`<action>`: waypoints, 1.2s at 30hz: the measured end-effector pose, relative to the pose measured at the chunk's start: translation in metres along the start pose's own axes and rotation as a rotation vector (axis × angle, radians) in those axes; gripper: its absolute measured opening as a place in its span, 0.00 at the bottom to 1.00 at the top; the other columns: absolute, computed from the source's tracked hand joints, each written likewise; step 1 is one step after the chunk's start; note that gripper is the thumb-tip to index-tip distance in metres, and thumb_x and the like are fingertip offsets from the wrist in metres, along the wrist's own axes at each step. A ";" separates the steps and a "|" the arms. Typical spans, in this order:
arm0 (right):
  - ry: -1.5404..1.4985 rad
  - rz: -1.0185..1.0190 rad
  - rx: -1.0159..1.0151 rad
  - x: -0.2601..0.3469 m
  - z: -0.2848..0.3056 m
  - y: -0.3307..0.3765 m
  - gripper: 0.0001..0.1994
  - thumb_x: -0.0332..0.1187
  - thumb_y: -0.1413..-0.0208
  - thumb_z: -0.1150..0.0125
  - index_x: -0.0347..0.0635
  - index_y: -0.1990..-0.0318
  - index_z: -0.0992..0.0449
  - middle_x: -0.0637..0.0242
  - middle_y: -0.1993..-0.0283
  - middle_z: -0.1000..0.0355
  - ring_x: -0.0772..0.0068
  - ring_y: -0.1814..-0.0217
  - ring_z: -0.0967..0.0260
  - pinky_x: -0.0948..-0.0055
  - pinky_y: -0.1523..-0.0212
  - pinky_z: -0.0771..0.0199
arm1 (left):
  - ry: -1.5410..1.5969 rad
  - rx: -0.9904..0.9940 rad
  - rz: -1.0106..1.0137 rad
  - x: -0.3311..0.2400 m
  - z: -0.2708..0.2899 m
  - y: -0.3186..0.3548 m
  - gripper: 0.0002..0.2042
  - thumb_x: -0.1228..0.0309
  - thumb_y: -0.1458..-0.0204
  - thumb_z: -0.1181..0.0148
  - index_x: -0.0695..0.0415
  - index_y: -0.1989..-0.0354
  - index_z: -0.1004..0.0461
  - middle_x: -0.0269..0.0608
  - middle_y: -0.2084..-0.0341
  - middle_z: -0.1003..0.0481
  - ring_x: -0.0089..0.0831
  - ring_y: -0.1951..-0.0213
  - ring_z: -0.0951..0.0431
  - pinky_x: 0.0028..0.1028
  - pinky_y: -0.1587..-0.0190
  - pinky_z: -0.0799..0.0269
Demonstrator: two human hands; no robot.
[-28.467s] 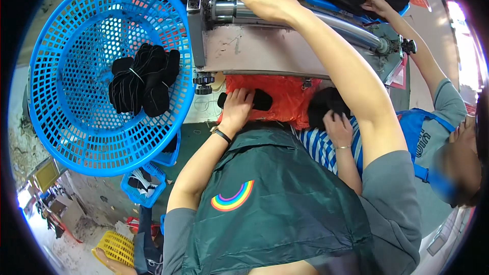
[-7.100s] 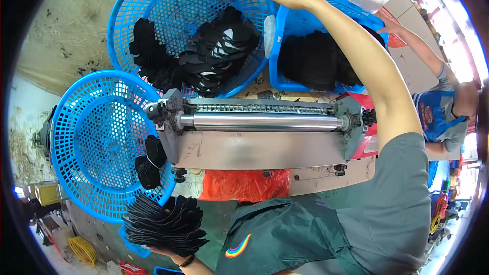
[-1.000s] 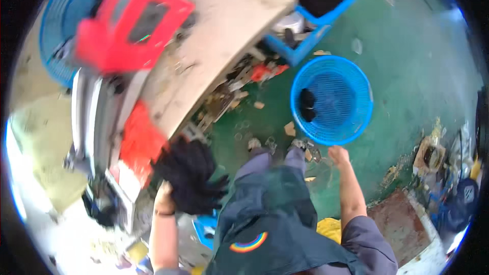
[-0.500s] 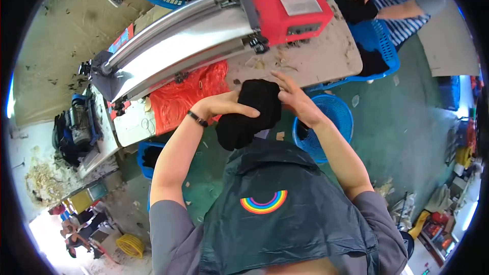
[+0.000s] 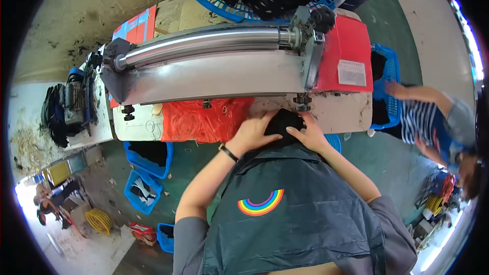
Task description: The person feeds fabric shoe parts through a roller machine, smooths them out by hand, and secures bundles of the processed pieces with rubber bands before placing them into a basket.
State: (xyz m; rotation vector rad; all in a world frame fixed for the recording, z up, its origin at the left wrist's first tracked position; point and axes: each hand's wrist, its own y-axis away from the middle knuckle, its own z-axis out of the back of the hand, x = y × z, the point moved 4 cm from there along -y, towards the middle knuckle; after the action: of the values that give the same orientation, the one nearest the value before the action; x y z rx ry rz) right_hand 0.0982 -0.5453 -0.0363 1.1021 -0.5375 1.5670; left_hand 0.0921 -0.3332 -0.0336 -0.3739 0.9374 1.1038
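Observation:
Between my two hands is a compact bundle of soft black cloth (image 5: 286, 122), held at the table's front edge just above my dark apron (image 5: 300, 209). My left hand (image 5: 257, 131) presses on its left side, thumb across the near part. On its right side, my right hand (image 5: 311, 133) grips with the thumb pointing inward. The cloth's underside is hidden. Just beyond stands a machine with a long shiny metal roller (image 5: 209, 46), a sloping metal plate (image 5: 214, 76) and a red housing (image 5: 346, 46). Left of my left hand, a crumpled red plastic sheet (image 5: 198, 121) lies on the table.
A large blue basket (image 5: 204, 4) of black cloth stands behind the machine. At the right, a co-worker (image 5: 433, 114) reaches toward a blue crate (image 5: 394, 69). Blue crates (image 5: 169, 157) sit on the floor at left. A blue basket (image 5: 334, 141) shows partly beside my right forearm.
The view has swung, so the machine now lies nearly level ahead. My right fingers have closed onto the black bundle, now at the table edge. The co-worker's hand has left the black cloth.

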 end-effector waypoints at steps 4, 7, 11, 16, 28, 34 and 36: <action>0.093 -0.036 0.106 0.007 0.017 -0.012 0.31 0.43 0.46 0.34 0.33 0.41 0.35 0.45 0.44 0.33 0.40 0.42 0.34 0.55 0.43 0.31 | -0.119 -0.172 -0.121 -0.009 -0.008 -0.003 0.36 0.53 0.50 0.33 0.54 0.34 0.37 0.52 0.50 0.28 0.49 0.47 0.27 0.42 0.46 0.29; 0.167 -0.005 0.058 0.000 0.024 -0.015 0.30 0.44 0.45 0.35 0.34 0.41 0.35 0.46 0.44 0.33 0.41 0.44 0.32 0.54 0.46 0.30 | -0.084 -0.174 -0.152 -0.016 0.000 -0.018 0.34 0.55 0.49 0.34 0.51 0.33 0.36 0.51 0.49 0.28 0.48 0.48 0.27 0.41 0.46 0.28; 0.281 0.007 -0.034 0.024 0.039 -0.009 0.24 0.39 0.45 0.35 0.34 0.45 0.30 0.48 0.50 0.28 0.48 0.51 0.27 0.57 0.52 0.27 | -0.174 -0.241 -0.216 -0.024 0.001 -0.016 0.31 0.60 0.50 0.33 0.48 0.35 0.33 0.48 0.47 0.30 0.47 0.48 0.27 0.42 0.46 0.28; 0.243 0.082 -0.323 0.075 0.116 -0.007 0.09 0.26 0.46 0.35 0.36 0.57 0.22 0.60 0.67 0.23 0.67 0.67 0.25 0.70 0.61 0.25 | -0.229 -0.359 -0.251 -0.033 -0.003 -0.006 0.28 0.65 0.52 0.32 0.56 0.41 0.30 0.46 0.48 0.30 0.45 0.50 0.27 0.40 0.48 0.29; 0.489 0.761 -0.406 0.248 0.148 -0.109 0.17 0.30 0.47 0.32 0.41 0.50 0.22 0.57 0.46 0.27 0.61 0.47 0.28 0.68 0.50 0.25 | -0.037 -0.369 -0.140 -0.024 -0.014 -0.007 0.26 0.65 0.56 0.30 0.58 0.47 0.26 0.49 0.55 0.28 0.50 0.52 0.27 0.42 0.48 0.29; 0.329 0.603 -0.466 0.213 0.149 -0.059 0.08 0.22 0.45 0.38 0.37 0.58 0.21 0.63 0.56 0.24 0.72 0.62 0.26 0.75 0.62 0.26 | -0.100 -0.494 -0.184 -0.030 0.002 -0.002 0.21 0.67 0.56 0.29 0.56 0.52 0.25 0.45 0.56 0.26 0.46 0.54 0.26 0.40 0.51 0.30; 0.323 0.522 -0.300 0.183 0.129 -0.039 0.08 0.23 0.46 0.37 0.38 0.58 0.21 0.62 0.59 0.24 0.70 0.64 0.26 0.74 0.63 0.26 | -0.115 -0.518 -0.186 -0.030 0.006 -0.004 0.18 0.69 0.56 0.29 0.56 0.55 0.25 0.43 0.57 0.25 0.45 0.54 0.25 0.40 0.51 0.30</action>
State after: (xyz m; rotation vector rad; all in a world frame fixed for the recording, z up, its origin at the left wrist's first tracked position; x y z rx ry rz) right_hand 0.1860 -0.5444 0.1738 0.4824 -0.8496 1.9848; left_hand 0.0941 -0.3485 -0.0070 -0.7956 0.4924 1.1739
